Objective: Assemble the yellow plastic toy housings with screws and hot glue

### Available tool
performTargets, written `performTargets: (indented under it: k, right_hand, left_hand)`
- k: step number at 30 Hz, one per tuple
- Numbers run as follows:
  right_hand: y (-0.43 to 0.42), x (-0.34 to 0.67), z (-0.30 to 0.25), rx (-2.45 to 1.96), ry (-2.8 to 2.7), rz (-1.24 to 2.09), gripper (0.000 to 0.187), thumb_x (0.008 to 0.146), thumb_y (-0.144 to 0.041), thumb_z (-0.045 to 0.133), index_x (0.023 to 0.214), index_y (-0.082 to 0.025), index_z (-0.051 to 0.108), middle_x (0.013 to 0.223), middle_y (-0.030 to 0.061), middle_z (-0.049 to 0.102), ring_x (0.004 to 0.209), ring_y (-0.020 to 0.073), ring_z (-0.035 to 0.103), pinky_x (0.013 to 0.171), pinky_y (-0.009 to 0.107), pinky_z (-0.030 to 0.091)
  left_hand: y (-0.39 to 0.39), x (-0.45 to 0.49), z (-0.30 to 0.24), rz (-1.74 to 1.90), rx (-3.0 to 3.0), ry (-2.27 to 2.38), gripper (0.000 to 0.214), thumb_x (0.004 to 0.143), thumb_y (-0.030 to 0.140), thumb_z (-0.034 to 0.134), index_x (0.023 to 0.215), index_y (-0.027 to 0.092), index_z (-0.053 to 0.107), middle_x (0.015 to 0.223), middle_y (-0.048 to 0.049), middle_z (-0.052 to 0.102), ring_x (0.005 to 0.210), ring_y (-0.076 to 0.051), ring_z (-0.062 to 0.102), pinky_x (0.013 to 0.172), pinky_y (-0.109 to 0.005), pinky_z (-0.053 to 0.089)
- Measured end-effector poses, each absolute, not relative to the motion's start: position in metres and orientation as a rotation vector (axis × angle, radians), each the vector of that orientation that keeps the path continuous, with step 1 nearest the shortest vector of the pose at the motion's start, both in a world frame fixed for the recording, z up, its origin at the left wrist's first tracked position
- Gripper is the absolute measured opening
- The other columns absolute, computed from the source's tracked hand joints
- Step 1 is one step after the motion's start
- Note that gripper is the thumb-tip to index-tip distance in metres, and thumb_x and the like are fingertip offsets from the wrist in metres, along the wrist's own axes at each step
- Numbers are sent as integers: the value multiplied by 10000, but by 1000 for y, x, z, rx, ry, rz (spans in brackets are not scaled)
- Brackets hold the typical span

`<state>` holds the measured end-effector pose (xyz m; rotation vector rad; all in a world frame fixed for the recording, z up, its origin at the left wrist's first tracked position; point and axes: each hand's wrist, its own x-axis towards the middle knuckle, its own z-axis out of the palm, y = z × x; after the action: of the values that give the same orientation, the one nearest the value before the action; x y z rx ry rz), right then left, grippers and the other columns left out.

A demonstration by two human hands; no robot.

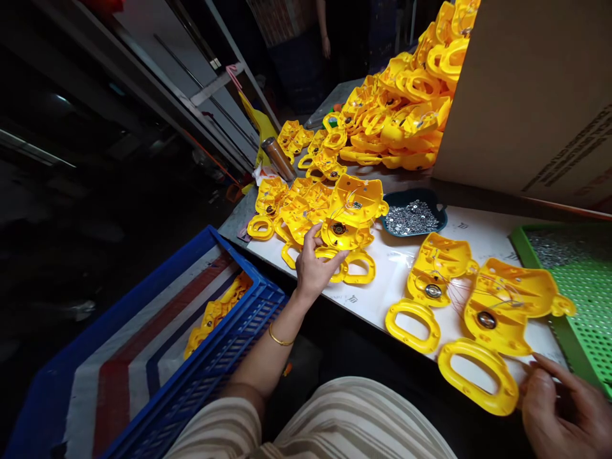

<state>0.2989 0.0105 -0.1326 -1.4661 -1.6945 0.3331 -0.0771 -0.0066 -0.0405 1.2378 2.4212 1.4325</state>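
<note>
My left hand (316,268) is at the near edge of a heap of yellow plastic shells. Its thumb and fingers close around the handle end of one yellow shell half (356,203), which has a black round speaker and thin wires inside. Two more shell halves lie open side up to the right, a smaller-looking one (437,268) and a nearer one (509,303), each with a speaker, wires and a loop handle. Beside the nearer shell's lower edge is my right hand (567,408), partly cut off by the frame, fingers loosely bent and apart, with nothing visible in them.
A dark tray (415,220) holds small metal screws. At right stands a green perforated basket (581,312) with more metal pieces. Behind are a tall pile of shells (406,108) and a cardboard box (530,95). A blue crate (258,287) sits lower left; a person's arm (323,29) shows behind.
</note>
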Motion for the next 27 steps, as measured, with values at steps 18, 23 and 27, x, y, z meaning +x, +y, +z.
performTargets:
  k: [18,23,27]
  right_hand:
    - [8,293,-125,-1363,-1615,248,152,838,-184,615,972,-144,677,866,82,680,706,188,619,689,323,479]
    - [9,270,-84,-1188,-1628,199,213,795,-51,654,973,-166,674,839,44,665,681,135,603,586,255,459]
    - [31,240,-39,-994,-1560,192,339,753,4,681,1017,-208,678,886,32,656,741,136,617,630,265,499]
  left_hand:
    - [-3,-56,-35,1371,1414,2356,749,675,397,818,1318,226,475,904,-16,644,768,-148,663,624,-211,547]
    - [-11,-52,-43,1334,1902,2411,673,719,407,802,1287,201,505,998,-58,681,823,-167,679,725,-264,581]
    - [-16,-46,-51,1378,2234,2290,675,733,375,803,1300,179,495,1070,-86,680,844,-176,701,747,-265,598]
